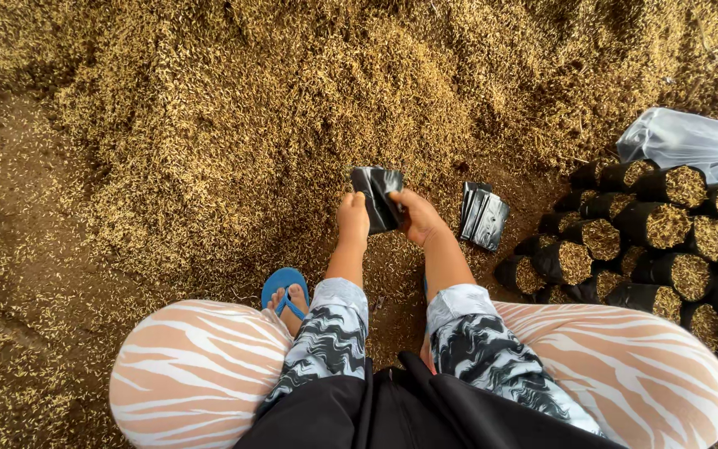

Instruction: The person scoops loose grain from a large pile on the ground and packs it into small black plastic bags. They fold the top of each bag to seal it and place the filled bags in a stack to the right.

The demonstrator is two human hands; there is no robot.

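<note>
- Head view: the person squats over a dirt floor (35, 274), knees in striped orange-and-white trousers spread to either side, forearms in black-and-white patterned sleeves reaching forward between them.
- The left hand (353, 218) is curled closed on the lower left edge of a small black plastic bag (378, 196), knuckles up; the fingertips are hidden underneath.
- The right hand (415, 216) grips the same bag from its right side, thumb lying over the front and fingers wrapped behind it.
- The bag is empty and a little crumpled, held upright between both hands just above the ground, at the foot of the husk pile (292, 100).
- That pile of pale golden rice husks fills the upper half of the view and thins out onto the brown dirt at the left.
- Just to the right of the right hand lies a short stack of flat, empty black bags (483, 216) on the ground, apart from the hand.
- Farther right, many filled bags (650, 241) lie on their sides in rows, packed tight against each other, their open mouths showing husks.
- A clear plastic sack (691, 141) rests on top of those rows at the right edge.
- A foot in a blue sandal (286, 291) sits beside the left knee.
</note>
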